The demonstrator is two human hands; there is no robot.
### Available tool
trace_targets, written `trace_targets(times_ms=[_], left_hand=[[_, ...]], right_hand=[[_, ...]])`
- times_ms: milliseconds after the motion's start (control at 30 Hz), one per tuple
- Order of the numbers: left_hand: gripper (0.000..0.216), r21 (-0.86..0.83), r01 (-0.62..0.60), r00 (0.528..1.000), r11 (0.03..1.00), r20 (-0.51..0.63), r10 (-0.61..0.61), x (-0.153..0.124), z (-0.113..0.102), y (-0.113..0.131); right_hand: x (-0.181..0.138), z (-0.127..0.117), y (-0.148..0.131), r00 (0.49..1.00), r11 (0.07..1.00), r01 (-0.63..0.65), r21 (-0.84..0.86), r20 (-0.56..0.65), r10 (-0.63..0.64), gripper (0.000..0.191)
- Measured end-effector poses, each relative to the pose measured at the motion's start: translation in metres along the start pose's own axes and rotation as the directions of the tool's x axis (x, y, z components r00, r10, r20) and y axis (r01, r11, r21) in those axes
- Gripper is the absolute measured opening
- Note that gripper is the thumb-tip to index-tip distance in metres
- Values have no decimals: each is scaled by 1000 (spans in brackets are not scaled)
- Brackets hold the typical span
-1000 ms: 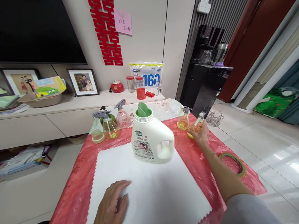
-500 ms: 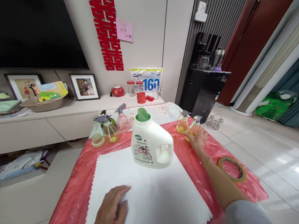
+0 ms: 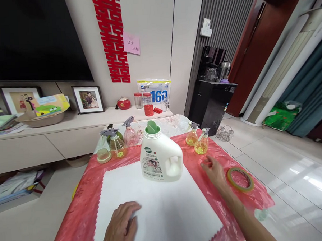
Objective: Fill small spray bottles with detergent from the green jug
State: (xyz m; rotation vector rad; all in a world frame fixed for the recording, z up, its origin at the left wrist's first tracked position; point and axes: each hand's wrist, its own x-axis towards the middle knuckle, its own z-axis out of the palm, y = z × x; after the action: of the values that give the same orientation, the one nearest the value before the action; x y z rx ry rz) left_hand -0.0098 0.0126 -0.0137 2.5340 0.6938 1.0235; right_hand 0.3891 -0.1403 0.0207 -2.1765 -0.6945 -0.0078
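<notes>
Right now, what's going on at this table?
The person's left hand lies flat on the white sheet. The right hand is empty, low over the red cover, between a small yellow spray bottle and a tape roll. A white detergent jug stands upright on the sheet, untouched.
</notes>
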Motion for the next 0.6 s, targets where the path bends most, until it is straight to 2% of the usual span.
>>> trace_targets(times_ms=[133, 233, 433, 600], left_hand=[[24, 10, -72, 997, 997, 33, 71, 1, 2, -5], [23, -1, -103, 993, 995, 64, 103, 2, 3, -9], [35, -32, -79, 980, 996, 182, 84, -7, -1, -5], [49, -41, -3, 933, 999, 358, 18, -14, -25, 8]], right_hand=[[-50, 4, 8, 991, 997, 69, -25, 119, -65, 30], [-68, 11, 15, 986, 994, 97, -58, 139, -88, 28], [-72, 14, 24, 980, 981, 139, -137, 158, -117, 37], [-68, 11, 26, 980, 973, 130, -193, 177, -96, 58]])
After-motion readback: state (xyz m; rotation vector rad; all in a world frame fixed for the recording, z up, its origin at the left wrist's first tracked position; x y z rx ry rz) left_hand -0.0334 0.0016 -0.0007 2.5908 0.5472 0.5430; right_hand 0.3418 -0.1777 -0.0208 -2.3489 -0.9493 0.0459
